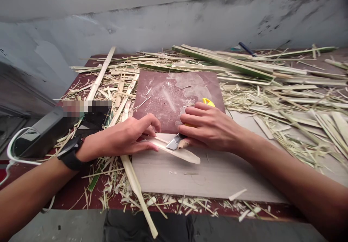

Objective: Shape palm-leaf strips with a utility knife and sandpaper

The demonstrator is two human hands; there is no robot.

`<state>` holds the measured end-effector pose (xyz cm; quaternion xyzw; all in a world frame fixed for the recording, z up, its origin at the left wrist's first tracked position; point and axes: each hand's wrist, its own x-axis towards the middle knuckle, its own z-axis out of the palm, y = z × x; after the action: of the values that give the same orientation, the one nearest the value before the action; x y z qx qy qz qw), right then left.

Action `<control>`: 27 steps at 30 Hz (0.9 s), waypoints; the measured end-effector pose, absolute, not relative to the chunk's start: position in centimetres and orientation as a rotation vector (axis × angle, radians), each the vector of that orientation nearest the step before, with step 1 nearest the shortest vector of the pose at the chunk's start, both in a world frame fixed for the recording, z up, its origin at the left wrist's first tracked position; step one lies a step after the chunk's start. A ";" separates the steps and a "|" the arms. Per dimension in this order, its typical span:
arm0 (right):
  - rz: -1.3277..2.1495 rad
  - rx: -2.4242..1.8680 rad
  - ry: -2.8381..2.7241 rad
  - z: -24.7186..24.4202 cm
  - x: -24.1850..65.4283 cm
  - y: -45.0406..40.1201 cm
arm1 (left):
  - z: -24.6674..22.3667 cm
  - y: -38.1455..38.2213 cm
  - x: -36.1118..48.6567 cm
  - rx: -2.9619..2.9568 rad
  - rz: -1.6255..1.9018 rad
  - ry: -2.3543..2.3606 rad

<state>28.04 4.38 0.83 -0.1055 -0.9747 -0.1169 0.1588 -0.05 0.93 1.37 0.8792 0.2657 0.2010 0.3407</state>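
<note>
My left hand (136, 135) pinches one end of a pale, flat bamboo piece (187, 155) with a rounded tip, held low over a light board (206, 176). In my right hand (208, 126), fingers wrap around a yellow-handled utility knife (208, 102). Its blade (173, 143) rests on or just above the bamboo piece, between my two hands. Most of the knife's handle is hidden by my fingers. Beyond my hands lies a dark red-brown sheet (174, 93) with dust and a few slivers on it.
Bamboo strips (231, 64) and shavings (293, 126) cover the table's back and right. A long strip (138, 187) juts over the front edge. At the left are a black device (40, 135) and a white cable (11, 151). A wall (163, 28) stands behind.
</note>
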 end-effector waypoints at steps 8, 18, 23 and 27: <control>-0.309 -0.280 -2.791 0.9 28.0 4.3 | 1.4 0.8 0.1 2.229 0.496 0.693; -0.365 -0.280 -2.811 1.3 28.4 4.4 | 1.3 0.9 -0.2 2.227 0.489 0.699; -0.379 -0.274 -2.802 1.3 28.2 4.2 | 1.1 0.7 -0.1 2.265 0.484 0.706; -0.381 -0.278 -2.816 1.5 28.4 4.2 | 1.4 0.7 0.0 2.298 0.473 0.716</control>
<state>28.38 4.19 1.55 -0.0964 -0.9762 -0.1321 0.1425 0.02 0.72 1.37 0.8818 0.2748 0.1816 0.3375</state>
